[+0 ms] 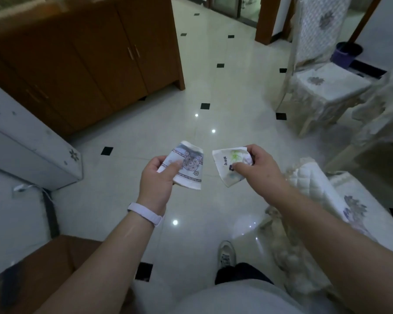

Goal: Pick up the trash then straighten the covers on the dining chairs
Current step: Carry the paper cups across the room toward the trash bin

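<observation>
The likeliest slip was a drop. Both pieces of trash were light, squashed paper held only by one edge. If either hand loosened while reaching for a chair cover, the paper would flutter back down to the floor (pixel 216 87). Tugging covers with both hands full would also be clumsy, so the trash probably needed binning first.

The left hand (pixel 156 177) pinched a flattened cup (pixel 188 165) between its thumb and curled fingers. The right hand (pixel 260 168) pinched a crumpled cup (pixel 228 163) the same way. Both cups hung in the air over the tiles, just apart from each other, between the wooden cabinet (pixel 89 64) and the covered chairs (pixel 325 87).

The flattened cup was white with a purple-grey medallion and border. The crumpled cup was white with a green flower and dark print. The nearest chair cover (pixel 352 206) looked rumpled.
</observation>
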### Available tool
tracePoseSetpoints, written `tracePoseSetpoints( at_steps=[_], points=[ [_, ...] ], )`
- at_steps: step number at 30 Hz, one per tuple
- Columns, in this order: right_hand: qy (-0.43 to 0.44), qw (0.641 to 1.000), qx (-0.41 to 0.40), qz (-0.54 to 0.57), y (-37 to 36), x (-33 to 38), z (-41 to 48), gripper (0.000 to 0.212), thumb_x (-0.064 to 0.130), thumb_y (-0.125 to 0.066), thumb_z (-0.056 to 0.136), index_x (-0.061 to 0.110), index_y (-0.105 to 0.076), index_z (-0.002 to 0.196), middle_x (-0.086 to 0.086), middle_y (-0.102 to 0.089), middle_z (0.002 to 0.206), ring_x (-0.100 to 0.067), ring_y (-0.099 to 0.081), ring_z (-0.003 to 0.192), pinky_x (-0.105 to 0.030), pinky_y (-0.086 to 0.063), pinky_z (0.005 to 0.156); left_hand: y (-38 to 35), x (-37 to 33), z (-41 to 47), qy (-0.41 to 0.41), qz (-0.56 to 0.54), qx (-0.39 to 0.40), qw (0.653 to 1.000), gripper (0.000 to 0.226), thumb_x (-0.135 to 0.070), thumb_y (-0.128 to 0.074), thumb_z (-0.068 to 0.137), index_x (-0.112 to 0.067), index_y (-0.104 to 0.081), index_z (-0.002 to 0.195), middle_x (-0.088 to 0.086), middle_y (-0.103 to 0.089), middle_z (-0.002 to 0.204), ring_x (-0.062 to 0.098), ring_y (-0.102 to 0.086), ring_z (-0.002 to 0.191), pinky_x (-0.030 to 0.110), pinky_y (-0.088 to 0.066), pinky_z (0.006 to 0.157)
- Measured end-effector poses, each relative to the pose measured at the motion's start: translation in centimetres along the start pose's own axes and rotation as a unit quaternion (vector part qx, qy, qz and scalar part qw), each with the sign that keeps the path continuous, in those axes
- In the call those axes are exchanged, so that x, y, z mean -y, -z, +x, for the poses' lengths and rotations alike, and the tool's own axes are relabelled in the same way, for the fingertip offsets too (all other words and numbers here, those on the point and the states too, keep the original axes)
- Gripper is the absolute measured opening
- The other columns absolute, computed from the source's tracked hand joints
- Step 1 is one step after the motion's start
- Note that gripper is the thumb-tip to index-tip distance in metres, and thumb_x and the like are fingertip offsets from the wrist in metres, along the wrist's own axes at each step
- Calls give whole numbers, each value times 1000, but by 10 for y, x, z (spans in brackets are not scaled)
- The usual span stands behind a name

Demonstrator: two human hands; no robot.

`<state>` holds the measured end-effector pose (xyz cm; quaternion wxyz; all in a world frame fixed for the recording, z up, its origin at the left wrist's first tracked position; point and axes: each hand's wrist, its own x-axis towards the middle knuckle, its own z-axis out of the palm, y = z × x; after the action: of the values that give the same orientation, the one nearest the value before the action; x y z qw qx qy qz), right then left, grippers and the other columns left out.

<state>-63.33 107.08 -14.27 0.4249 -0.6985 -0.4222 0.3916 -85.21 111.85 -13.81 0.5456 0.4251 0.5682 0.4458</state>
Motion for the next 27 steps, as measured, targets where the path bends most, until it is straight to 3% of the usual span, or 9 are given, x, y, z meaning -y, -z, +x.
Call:
tracePoseSetpoints(
  at_steps=[6,12,20,27],
  points=[
    [-8,1000,-17,16,29,23,96,16,15,-69,80,19,-59,92,-3,-67,87,-14,-55,69,-28,-41,60,-48,-36,82,-16,4,15,1000,8,-8,-67,87,-9,-61,92,12,-70,88,26,-68,78,38,-59,68],
    [-18,999,-33,32,30,41,159,18,16,-70,80,21,-59,93,-4,-68,89,-16,-58,73,-31,-43,64,-74,-64,157,-15,9,41,999,8,-10,-67,87,-9,-62,93,14,-71,92,27,-69,81,45,-57,77],
    [-45,994,-95,22,7,61,264,18,16,-70,81,23,-60,95,0,-69,91,-13,-60,75,-26,-44,63,-105,-76,298,-9,2,100,995,6,-10,-67,87,-10,-63,92,10,-72,88,22,-68,78,37,-57,70],
    [-45,987,-155,5,-38,121,375,17,15,-69,81,24,-59,92,2,-68,88,-16,-59,75,-28,-44,62,-115,-118,444,-13,0,168,986,5,-10,-67,87,-13,-63,89,8,-72,85,20,-68,75,33,-56,65]
  ],
)
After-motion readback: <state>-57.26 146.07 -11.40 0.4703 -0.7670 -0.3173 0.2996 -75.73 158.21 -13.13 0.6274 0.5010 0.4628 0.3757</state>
